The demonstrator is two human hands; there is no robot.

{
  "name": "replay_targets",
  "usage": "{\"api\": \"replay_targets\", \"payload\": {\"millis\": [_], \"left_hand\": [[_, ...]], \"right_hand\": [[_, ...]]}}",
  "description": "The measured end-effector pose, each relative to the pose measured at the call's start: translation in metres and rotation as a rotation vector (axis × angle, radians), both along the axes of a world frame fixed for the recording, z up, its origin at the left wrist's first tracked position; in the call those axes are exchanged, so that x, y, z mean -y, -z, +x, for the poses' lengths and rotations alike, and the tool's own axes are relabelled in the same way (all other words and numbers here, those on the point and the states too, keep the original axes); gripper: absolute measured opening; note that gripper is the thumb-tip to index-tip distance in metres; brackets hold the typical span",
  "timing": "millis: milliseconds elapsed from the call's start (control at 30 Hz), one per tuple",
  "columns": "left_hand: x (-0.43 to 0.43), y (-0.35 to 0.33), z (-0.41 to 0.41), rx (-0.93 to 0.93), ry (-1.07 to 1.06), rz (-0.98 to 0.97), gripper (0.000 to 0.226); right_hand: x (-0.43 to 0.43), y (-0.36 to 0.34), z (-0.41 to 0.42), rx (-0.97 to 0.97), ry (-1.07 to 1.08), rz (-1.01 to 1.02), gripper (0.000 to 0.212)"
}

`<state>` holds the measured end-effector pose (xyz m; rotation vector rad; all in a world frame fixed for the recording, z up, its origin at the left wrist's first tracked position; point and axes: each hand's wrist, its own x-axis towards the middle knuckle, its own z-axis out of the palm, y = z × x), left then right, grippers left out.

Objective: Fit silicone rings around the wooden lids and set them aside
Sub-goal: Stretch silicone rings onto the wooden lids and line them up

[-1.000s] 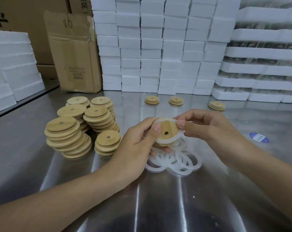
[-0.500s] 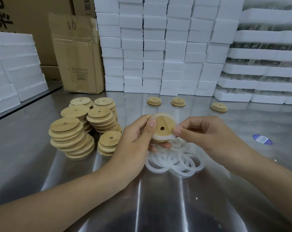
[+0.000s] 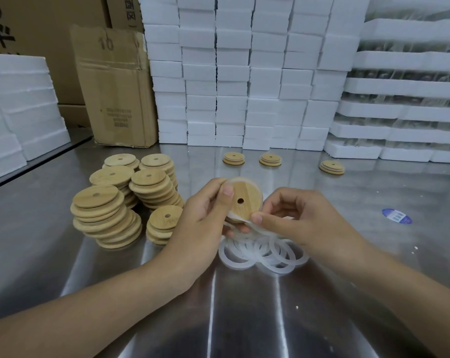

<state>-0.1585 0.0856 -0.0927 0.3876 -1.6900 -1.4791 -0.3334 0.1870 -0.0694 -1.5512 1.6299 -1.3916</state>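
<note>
The wooden lid was gripped in the left hand, the silicone ring pinched by the right hand; full seating was judged outstanding.

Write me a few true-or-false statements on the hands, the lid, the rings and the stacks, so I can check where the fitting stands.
1. The left hand holds a wooden lid with a centre hole. True.
2. The right hand lies flat on the table. False: it pinches the silicone ring at the lid's lower edge.
3. Loose rings lie piled below the hands. True.
4. The stacks of bare lids stand right of the hands. False: they stand to the left.
5. Three set-aside lids lie along the table's back. True.
</note>
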Motion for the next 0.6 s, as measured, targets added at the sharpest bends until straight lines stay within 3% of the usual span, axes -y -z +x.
{"api": "replay_targets", "payload": {"millis": [233, 433, 533, 600], "left_hand": [[-0.006, 0.0011, 0.0004, 0.084, 0.041, -0.18, 0.024], [-0.0053, 0.0011, -0.0003, 0.067, -0.023, -0.075, 0.028], [-0.0001, 0.0022, -0.0011, 0.08, -0.086, -0.018, 0.018], [0.0021, 0.0026, -0.0017, 0.111, -0.099, -0.028, 0.023]], "right_hand": [[-0.0018, -0.0018, 0.0058, -0.058, -0.049, -0.019, 0.026], [-0.0006, -0.0034, 0.0021, -0.059, 0.003, -0.085, 0.011], [-0.0007, -0.0063, 0.0006, 0.022, 0.024, -0.11, 0.013], [-0.0006, -0.0068, -0.0005, 0.03, 0.029, -0.108, 0.019]]}}
